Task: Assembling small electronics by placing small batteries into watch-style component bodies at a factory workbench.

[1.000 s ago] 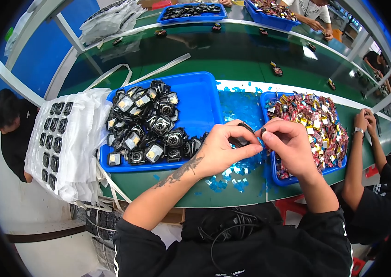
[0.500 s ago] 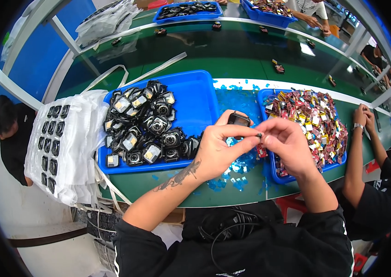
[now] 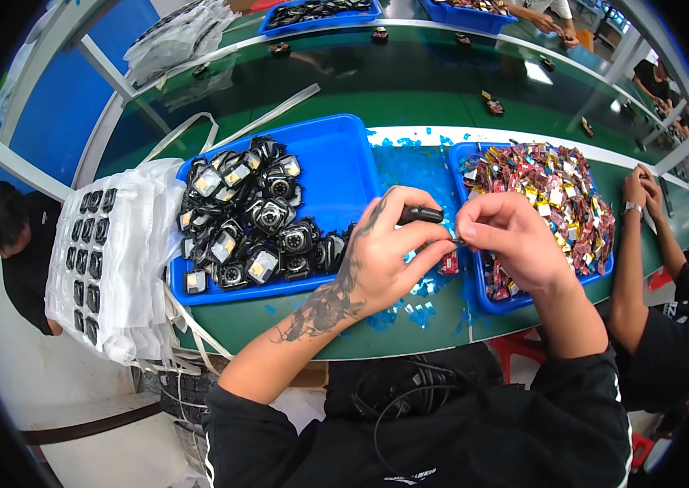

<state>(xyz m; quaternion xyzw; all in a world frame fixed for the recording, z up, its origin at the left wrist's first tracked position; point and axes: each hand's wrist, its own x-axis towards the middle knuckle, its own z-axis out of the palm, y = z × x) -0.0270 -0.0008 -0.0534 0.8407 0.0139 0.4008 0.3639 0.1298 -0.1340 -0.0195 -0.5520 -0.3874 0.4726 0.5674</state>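
My left hand [image 3: 397,248] is closed around a black watch case [image 3: 422,215], tilted so that mostly its dark edge shows. Thumb and forefinger of my right hand [image 3: 515,236] pinch a tiny part where the fingertips of both hands meet; it is too small to name. Just below the fingertips shows a small red circuit board [image 3: 449,262]; whether it hangs from the part or lies on the table cannot be told. Left of my hands, a blue tray [image 3: 332,154] holds a heap of black watch cases [image 3: 271,213]. On the right, another blue tray [image 3: 462,167] is piled with red circuit boards [image 3: 548,195].
Blue film scraps [image 3: 409,175] litter the green table between the trays. White sheets with watch parts [image 3: 117,260] are stacked at the left. Beyond, a dark green conveyor belt [image 3: 344,89] carries spaced parts. A co-worker's hands [image 3: 641,191] rest at the right.
The watch case in my left hand has tipped from showing its dark face to showing its edge. My left wrist has turned, and both hands stay together at the fingertips.
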